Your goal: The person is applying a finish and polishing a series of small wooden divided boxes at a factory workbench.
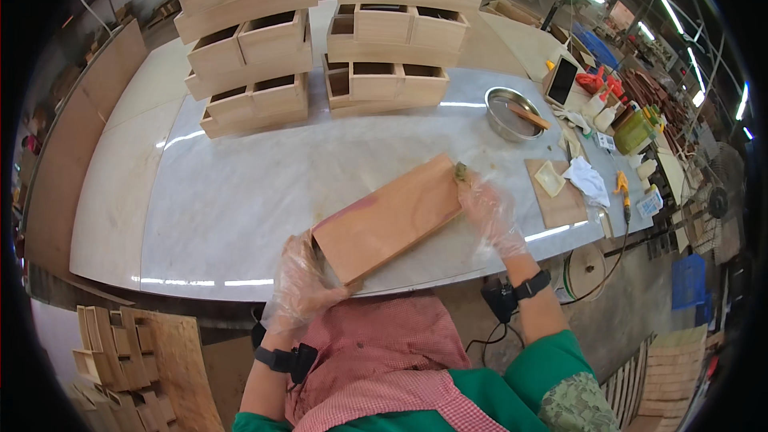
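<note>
A reddish-brown wooden panel (388, 214) with a thick edge lies slantwise in front of me over the table's near side. A pinkish streak runs along its far edge. My left hand (304, 284), in a clear plastic glove, grips the panel's near left end, thumb by the corner. At the opposite end, my right hand (486, 206), gloved the same way, is closed around a small greenish wad (460, 171) that touches the panel's far right corner. Whether the wad is cloth or sponge cannot be made out. The right fingers are partly hidden by the glove's glare.
Pale wooden drawer units (260, 48) stand stacked at the back. A metal bowl (512, 114) with a wooden-handled tool is at the right. Nearby are a phone (562, 80), a white cloth (588, 182), a shallow dish (550, 179), bottles (636, 136) and an orange air gun (622, 186).
</note>
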`<action>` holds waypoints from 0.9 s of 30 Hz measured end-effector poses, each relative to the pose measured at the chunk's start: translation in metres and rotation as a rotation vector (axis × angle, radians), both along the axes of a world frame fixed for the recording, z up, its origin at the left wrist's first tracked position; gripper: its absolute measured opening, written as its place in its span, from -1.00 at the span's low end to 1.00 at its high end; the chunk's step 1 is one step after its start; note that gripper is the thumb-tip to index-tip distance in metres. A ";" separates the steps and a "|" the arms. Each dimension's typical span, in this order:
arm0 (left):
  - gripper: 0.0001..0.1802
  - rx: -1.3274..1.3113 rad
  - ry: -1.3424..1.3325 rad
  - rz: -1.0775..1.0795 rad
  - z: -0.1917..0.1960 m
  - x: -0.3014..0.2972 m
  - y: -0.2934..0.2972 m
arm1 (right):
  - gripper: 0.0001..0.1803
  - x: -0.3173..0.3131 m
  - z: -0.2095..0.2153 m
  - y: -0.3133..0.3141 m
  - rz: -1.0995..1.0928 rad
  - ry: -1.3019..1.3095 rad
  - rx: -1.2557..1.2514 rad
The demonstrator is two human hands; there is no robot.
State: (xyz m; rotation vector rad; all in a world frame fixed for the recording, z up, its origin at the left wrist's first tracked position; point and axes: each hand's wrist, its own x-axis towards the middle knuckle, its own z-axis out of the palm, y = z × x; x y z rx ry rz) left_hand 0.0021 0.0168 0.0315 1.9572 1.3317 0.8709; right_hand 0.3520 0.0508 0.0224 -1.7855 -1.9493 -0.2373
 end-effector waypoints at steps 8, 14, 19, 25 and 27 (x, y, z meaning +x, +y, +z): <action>-0.01 -0.020 -0.040 -0.040 -0.001 -0.001 0.005 | -0.69 -0.007 -0.004 -0.032 -0.105 -0.067 -0.082; -0.01 0.017 0.043 -0.026 -0.003 -0.003 0.002 | -0.72 0.009 0.009 0.046 -0.186 -0.143 -0.393; -0.02 0.003 0.026 -0.001 0.004 0.000 0.004 | -0.80 -0.033 -0.042 0.064 0.225 0.240 -0.103; -0.07 -0.040 0.013 -0.033 0.012 0.001 0.003 | -0.83 0.010 -0.032 0.069 -0.137 -0.518 -0.152; -0.10 -0.031 -0.100 -0.082 0.012 0.000 0.001 | -0.82 0.009 -0.012 0.065 -0.108 -0.710 -0.270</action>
